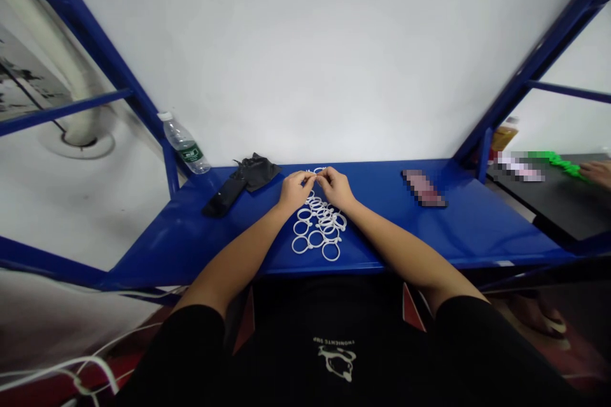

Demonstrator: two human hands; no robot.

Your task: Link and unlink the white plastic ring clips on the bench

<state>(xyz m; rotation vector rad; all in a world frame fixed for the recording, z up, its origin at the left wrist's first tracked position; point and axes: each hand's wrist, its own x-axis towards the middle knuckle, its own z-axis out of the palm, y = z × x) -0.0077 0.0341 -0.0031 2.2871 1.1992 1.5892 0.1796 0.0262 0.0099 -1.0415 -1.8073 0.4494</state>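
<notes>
My left hand [296,189] and my right hand [336,186] meet near the back of the blue shelf [377,216]. Fingertips of both are pinched together on a thin white cable tie [319,170], part of whose loop shows just beyond them. The fingers hide most of it. Below the hands lies a cluster of white cable tie loops [316,239], several of them overlapping or linked, with small knobs at their joins. It spreads between my forearms toward the shelf's front edge.
A black phone [224,197] and a crumpled black bag [258,172] lie to the left, near a clear water bottle [186,145]. On the right is a blurred phone [424,188]. Blue frame posts flank the shelf. Another person's hand [596,173] touches a green chain [563,164] at far right.
</notes>
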